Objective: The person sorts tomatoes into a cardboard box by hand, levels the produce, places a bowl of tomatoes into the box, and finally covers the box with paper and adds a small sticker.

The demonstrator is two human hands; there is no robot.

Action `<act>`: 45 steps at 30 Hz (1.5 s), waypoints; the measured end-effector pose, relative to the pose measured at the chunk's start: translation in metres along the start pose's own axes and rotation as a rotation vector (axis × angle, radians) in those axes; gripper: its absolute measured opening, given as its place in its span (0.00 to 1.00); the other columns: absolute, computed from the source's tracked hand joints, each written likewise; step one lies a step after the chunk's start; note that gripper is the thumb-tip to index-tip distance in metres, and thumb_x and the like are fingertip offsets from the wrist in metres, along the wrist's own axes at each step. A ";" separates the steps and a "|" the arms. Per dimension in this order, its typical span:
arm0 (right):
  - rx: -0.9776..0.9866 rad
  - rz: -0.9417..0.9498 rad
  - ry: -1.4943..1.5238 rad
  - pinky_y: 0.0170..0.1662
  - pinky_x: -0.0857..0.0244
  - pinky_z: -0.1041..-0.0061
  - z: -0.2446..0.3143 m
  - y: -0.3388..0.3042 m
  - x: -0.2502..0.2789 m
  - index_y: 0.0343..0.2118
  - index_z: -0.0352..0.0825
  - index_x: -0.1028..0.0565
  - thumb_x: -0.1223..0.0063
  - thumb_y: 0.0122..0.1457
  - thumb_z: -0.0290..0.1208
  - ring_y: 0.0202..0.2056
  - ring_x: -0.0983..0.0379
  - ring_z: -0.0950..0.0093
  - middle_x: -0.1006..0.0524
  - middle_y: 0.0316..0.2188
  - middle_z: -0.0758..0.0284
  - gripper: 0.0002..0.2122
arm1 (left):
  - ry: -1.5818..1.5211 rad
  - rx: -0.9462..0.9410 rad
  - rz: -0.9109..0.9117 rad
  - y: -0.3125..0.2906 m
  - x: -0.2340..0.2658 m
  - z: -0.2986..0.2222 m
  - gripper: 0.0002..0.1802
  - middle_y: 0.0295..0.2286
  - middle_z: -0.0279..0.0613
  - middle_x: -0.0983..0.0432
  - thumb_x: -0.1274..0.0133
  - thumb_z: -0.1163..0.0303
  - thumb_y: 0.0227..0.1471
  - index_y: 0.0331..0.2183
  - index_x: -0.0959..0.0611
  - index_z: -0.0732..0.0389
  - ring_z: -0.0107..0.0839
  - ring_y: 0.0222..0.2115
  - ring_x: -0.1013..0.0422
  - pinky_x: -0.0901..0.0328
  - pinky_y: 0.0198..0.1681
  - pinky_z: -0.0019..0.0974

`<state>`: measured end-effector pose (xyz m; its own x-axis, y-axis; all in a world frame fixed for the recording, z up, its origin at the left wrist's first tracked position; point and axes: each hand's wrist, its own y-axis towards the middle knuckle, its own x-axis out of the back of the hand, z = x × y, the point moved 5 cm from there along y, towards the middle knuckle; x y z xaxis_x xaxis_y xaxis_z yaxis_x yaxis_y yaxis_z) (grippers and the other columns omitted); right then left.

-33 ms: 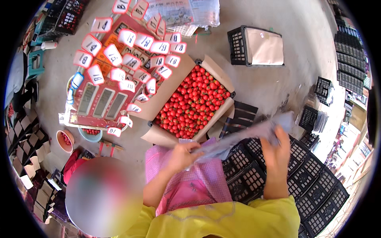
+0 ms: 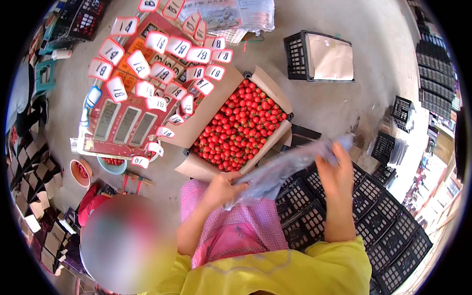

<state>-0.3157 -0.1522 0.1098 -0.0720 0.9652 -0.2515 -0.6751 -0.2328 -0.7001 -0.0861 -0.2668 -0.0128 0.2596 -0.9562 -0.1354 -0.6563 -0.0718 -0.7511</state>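
Observation:
Between my hands stretches a thin, greyish, creased sheet (image 2: 290, 167), slightly blurred; whether it is paper or plastic I cannot tell. My left hand (image 2: 220, 191) pinches its near left end above my lap. At its far right end, my right hand (image 2: 335, 172) is closed on it, fingers pointing up. Just beyond the sheet stands a crate lined with brown paper (image 2: 268, 91), filled with small red cherry tomatoes (image 2: 241, 125), some with green stems. The paper flaps are folded outward and the tomatoes lie uncovered.
Left of the crate stands a red scale display (image 2: 120, 120) hung with many white tags. Black crates (image 2: 378, 216) are stacked at my right. Farther off are a paper-covered crate (image 2: 332, 56), a newspaper stack (image 2: 236, 14) and two bowls, one orange (image 2: 80, 173). A round blurred shape (image 2: 129, 243) sits lower left.
My right hand has moved a little left and up, and my left hand slightly left. The sheet has shifted with them and shows more of its face. The tomatoes have not moved.

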 end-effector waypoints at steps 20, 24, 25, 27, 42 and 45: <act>0.834 0.229 -1.878 0.59 0.60 0.52 -0.209 0.221 0.023 0.59 0.48 0.45 0.44 0.47 0.43 0.60 0.57 0.55 0.51 0.61 0.59 0.35 | 0.933 -0.286 -0.645 0.110 0.032 0.114 0.33 0.48 0.47 0.41 0.46 0.73 0.38 0.50 0.31 0.46 0.51 0.47 0.43 0.44 0.49 0.50; 0.716 0.350 -1.893 0.58 0.59 0.53 -0.232 0.215 0.019 0.58 0.47 0.44 0.42 0.45 0.42 0.59 0.54 0.55 0.48 0.60 0.60 0.36 | 1.036 0.033 -0.603 0.094 0.029 0.161 0.42 0.56 0.39 0.49 0.43 0.70 0.35 0.55 0.38 0.40 0.53 0.51 0.47 0.47 0.54 0.51; 0.772 0.359 -1.832 0.58 0.58 0.54 -0.224 0.216 0.015 0.58 0.46 0.44 0.42 0.44 0.41 0.58 0.52 0.56 0.47 0.59 0.60 0.36 | 1.043 0.008 -0.584 0.095 0.034 0.165 0.43 0.56 0.39 0.49 0.43 0.70 0.35 0.55 0.38 0.39 0.53 0.51 0.47 0.47 0.53 0.51; 0.879 0.374 -1.706 0.57 0.55 0.56 -0.205 0.225 0.006 0.57 0.43 0.42 0.41 0.44 0.38 0.56 0.49 0.56 0.44 0.58 0.60 0.35 | 1.057 -0.041 -0.546 0.099 0.040 0.167 0.44 0.56 0.39 0.49 0.43 0.69 0.34 0.55 0.39 0.37 0.53 0.51 0.47 0.46 0.53 0.50; 0.754 0.113 -1.538 0.40 0.42 0.63 -0.181 0.236 0.061 0.29 0.38 0.29 0.42 0.44 0.28 0.38 0.33 0.64 0.28 0.33 0.66 0.09 | 0.614 0.158 -0.763 0.105 0.084 0.183 0.16 0.31 0.45 0.28 0.45 0.67 0.40 0.33 0.27 0.64 0.46 0.36 0.35 0.47 0.41 0.50; 0.543 0.214 -1.445 0.33 0.39 0.66 -0.191 0.242 0.072 0.27 0.35 0.29 0.44 0.47 0.28 0.30 0.31 0.64 0.28 0.27 0.63 0.07 | 0.741 0.246 -0.776 0.085 0.104 0.188 0.14 0.28 0.41 0.29 0.45 0.66 0.39 0.29 0.26 0.63 0.43 0.34 0.33 0.46 0.39 0.50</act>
<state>-0.3441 -0.1616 -0.2052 -0.6026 0.2862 0.7449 -0.7119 -0.6146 -0.3398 0.0181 -0.3190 -0.2124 -0.0028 -0.6146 0.7888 -0.3180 -0.7473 -0.5834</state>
